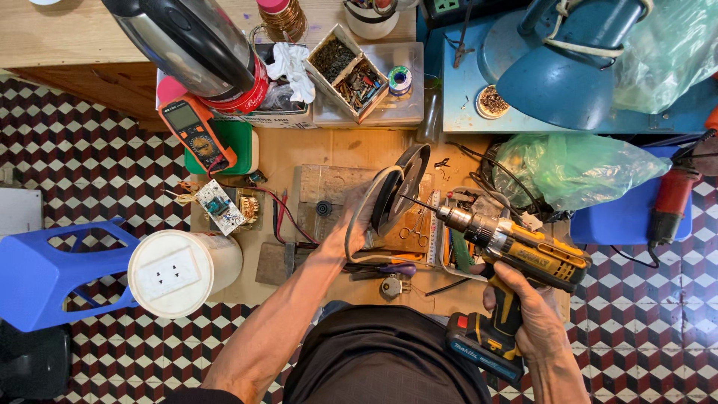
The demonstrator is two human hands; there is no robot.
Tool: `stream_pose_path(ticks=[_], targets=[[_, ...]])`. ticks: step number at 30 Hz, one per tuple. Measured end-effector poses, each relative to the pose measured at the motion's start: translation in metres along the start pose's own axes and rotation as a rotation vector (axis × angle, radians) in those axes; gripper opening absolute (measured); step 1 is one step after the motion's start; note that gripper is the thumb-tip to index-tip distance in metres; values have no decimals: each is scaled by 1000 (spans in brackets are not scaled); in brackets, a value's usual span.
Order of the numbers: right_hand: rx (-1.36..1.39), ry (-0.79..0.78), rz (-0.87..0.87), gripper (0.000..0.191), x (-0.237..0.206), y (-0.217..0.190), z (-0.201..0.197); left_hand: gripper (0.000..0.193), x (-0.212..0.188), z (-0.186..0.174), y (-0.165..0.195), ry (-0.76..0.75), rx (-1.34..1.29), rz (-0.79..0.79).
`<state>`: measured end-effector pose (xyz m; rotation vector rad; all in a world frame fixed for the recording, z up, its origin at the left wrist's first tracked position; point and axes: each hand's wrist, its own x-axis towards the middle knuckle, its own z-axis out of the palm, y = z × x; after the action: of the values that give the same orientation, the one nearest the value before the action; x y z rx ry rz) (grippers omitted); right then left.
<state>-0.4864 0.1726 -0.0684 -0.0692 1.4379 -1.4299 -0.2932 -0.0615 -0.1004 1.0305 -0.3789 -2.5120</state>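
Head view, workbench. Round black disc part is stood on edge and steadied by the left hand, fingers curled about its rim, so its face is presented to the bit. Yellow cordless drill is gripped by the right hand, closed around the handle, bit touching the disc. Divided box is filled with screws and small hardware.

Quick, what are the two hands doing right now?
Left hand: closed on the rim of a round black disc part, standing it on edge.
Right hand: closed on the grip of a yellow cordless drill, bit against the disc.
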Motion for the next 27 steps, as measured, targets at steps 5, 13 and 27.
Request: stream_pose_path(ticks=[5, 13, 27], targets=[[63, -71, 16, 39, -3, -6, 6, 23, 11, -15, -4, -51, 54, 56], [174, -87, 39, 36, -2, 8, 7, 21, 21, -34, -10, 117, 271, 206], [156, -66, 55, 32, -12, 4, 12, 18, 12, -30, -14, 140, 86, 166]])
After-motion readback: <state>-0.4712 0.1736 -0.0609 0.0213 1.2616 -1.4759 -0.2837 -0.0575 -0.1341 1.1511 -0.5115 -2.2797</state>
